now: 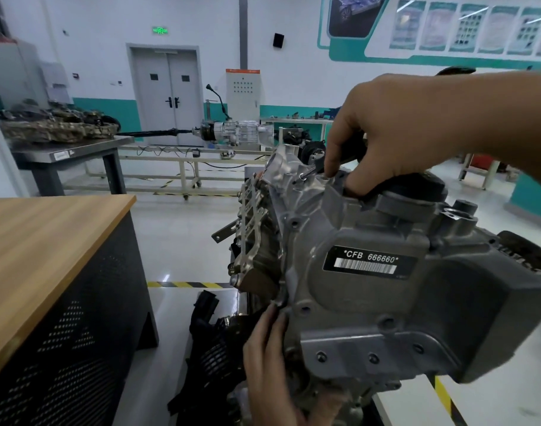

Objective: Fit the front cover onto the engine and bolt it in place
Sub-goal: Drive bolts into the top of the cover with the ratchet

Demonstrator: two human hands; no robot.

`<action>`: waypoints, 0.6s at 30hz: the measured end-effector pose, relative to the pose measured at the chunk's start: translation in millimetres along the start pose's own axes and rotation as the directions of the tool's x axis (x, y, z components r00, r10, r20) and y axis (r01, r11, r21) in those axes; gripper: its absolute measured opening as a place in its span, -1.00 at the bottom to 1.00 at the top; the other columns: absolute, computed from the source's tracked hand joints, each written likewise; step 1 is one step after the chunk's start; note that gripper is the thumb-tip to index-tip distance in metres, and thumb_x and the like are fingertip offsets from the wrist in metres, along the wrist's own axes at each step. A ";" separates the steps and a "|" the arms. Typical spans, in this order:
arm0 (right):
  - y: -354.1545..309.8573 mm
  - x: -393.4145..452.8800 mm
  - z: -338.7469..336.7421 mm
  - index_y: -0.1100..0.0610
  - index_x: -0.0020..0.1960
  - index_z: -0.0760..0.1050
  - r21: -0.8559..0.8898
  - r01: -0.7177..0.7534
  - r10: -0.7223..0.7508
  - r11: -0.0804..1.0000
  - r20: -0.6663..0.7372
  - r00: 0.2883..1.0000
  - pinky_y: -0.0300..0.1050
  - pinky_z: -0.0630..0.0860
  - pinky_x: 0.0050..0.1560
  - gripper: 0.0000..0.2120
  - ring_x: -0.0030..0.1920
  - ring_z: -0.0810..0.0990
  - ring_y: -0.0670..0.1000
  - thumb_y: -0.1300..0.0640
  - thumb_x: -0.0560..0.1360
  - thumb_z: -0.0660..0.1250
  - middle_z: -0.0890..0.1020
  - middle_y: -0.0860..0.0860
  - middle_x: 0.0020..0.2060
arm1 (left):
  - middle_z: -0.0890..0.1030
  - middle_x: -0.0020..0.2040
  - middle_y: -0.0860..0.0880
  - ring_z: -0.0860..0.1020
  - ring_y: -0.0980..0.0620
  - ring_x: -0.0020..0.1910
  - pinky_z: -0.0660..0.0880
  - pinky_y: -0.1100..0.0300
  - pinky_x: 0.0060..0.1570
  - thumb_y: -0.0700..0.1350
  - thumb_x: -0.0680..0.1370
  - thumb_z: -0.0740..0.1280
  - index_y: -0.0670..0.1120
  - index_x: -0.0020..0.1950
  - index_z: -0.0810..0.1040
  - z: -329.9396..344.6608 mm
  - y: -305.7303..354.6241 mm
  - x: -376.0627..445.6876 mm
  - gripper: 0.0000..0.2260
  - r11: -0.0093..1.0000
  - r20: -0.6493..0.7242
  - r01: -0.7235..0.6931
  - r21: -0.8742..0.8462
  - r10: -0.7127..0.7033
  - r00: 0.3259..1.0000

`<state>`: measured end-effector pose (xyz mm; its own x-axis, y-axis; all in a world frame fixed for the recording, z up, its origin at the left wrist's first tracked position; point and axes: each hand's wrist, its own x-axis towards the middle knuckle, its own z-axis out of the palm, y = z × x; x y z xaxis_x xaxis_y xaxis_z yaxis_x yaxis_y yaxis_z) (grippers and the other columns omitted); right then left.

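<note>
The right hand (383, 133) is gripping a driver (309, 173) on a top bolt (302, 177) and should be keeping it square, while the left hand (267, 348), fingers straight, is steadying the front cover (386, 302).

even indoor light, soft wide-angle edges

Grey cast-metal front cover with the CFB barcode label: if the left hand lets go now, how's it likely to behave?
The grey cast-metal front cover looks rigid: thick ribbed casting, so it probably won't flex. It is likely heavy for its size. Several bolt holes look empty, so it may shift or tip off the engine if the left hand at its lower edge releases while the right hand works a tool at the top.
</note>
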<state>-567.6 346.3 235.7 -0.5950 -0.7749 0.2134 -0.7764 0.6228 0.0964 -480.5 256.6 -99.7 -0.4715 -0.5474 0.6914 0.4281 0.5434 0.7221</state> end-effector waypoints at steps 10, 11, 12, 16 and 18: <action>6.3 -7.2 -2.4 -0.31 -0.23 0.66 0.082 -0.089 0.087 0.993 0.028 0.996 -0.17 0.43 -0.28 -0.77 -0.27 0.55 -0.32 -0.29 0.14 0.51 0.65 -0.26 -0.40 | 0.47 0.42 -0.02 0.49 -0.06 0.32 0.48 0.02 0.20 0.50 0.50 0.10 -0.11 0.38 0.47 1.2 -1.1 8.2 -0.22 0.986 0.050 -0.160 0.039 0.158 0.986; 7.3 -7.3 -2.1 -0.30 -0.22 0.67 0.096 -0.094 0.090 0.991 0.038 0.995 -0.16 0.44 -0.27 -0.77 -0.26 0.56 -0.30 -0.29 0.14 0.51 0.66 -0.25 -0.37 | 0.46 0.42 -0.01 0.51 -0.05 0.31 0.51 -0.01 0.16 0.52 0.49 0.10 -0.09 0.38 0.47 2.5 -1.6 7.4 -0.22 0.989 0.047 -0.139 0.045 0.136 0.990; 8.0 -7.9 -1.9 -0.29 -0.21 0.68 0.108 -0.097 0.093 0.989 0.042 0.995 -0.16 0.45 -0.26 -0.77 -0.25 0.57 -0.29 -0.28 0.15 0.50 0.68 -0.24 -0.36 | 0.46 0.43 -0.01 0.53 -0.06 0.29 0.54 -0.07 0.12 0.52 0.48 0.11 -0.08 0.38 0.48 3.0 -1.5 8.1 -0.22 0.995 0.052 -0.103 0.011 0.102 0.993; 9.8 -8.0 -3.4 -0.26 -0.18 0.69 0.147 -0.097 0.091 0.984 0.047 0.995 -0.17 0.46 -0.25 -0.75 -0.25 0.59 -0.24 -0.27 0.16 0.50 0.69 -0.20 -0.34 | 0.42 0.46 -0.09 0.55 -0.15 0.27 0.53 -0.17 0.06 0.48 0.48 0.20 0.00 0.45 0.43 9.8 -14.5 8.2 -0.27 0.997 0.023 -0.072 -0.015 0.072 0.997; 10.2 -7.4 -3.9 -0.26 -0.21 0.69 0.147 -0.082 0.076 0.986 0.048 0.996 -0.16 0.46 -0.25 -0.77 -0.27 0.59 -0.23 -0.26 0.16 0.51 0.68 -0.20 -0.36 | 0.42 0.47 -0.11 0.54 -0.17 0.27 0.52 -0.15 0.06 0.41 0.48 0.27 0.02 0.47 0.41 13.7 -21.9 0.9 -0.31 0.994 0.048 -0.096 -0.047 0.098 0.994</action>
<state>-570.4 358.8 239.0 -0.6613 -0.7299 0.1732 -0.7472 0.6614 -0.0657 -500.8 253.0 -115.2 -0.4637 -0.4603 0.7570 0.5069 0.5630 0.6528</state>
